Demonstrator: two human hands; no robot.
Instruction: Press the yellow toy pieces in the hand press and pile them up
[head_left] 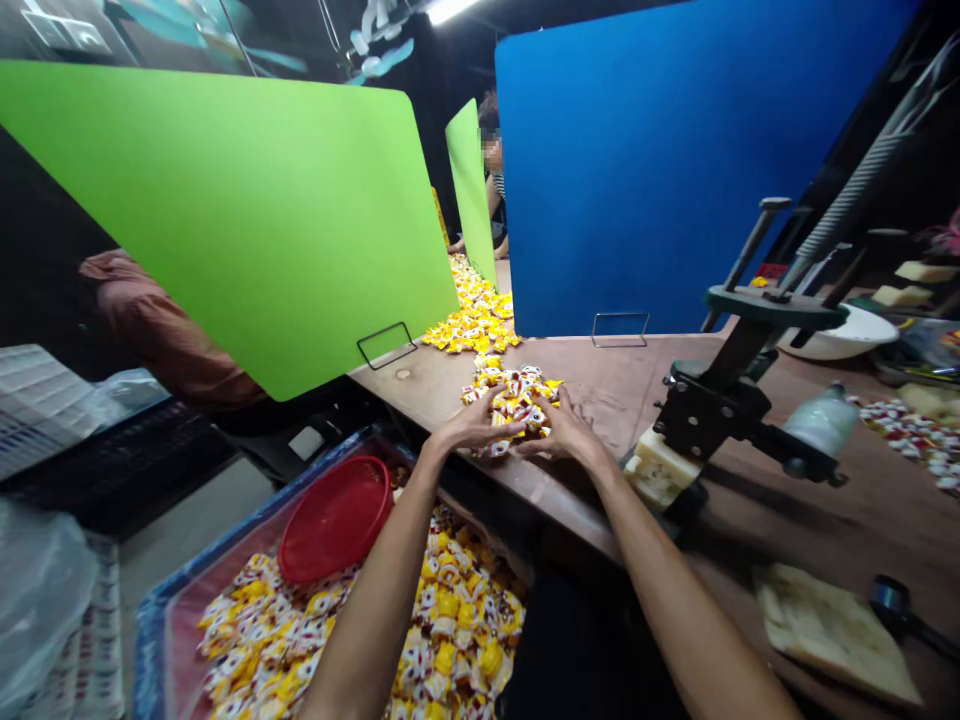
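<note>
On the brown table (570,360) lies a small pile of yellow-and-white pieces (519,395) with red and dark marks; they look like little moulded toy parts. My left hand (480,425) is cupped at the pile's left side, fingers spread and touching the pieces. From the right, my right hand (561,428) reaches around the same pile, its fingers apart. Neither hand is closed on a piece. Below my arms, a blue-rimmed bin (169,610) holds a great many similar pieces (442,610). A red round tray (336,520) rests tilted on top of them.
Green (247,210) and blue (645,170) upright panels stand across the table. More pieces (476,310) trail between them. At right are a clamp-like metal press (720,400), a foam slab (832,630), a plastic bottle (821,425) and a white bowl (847,335). People sit behind the panels.
</note>
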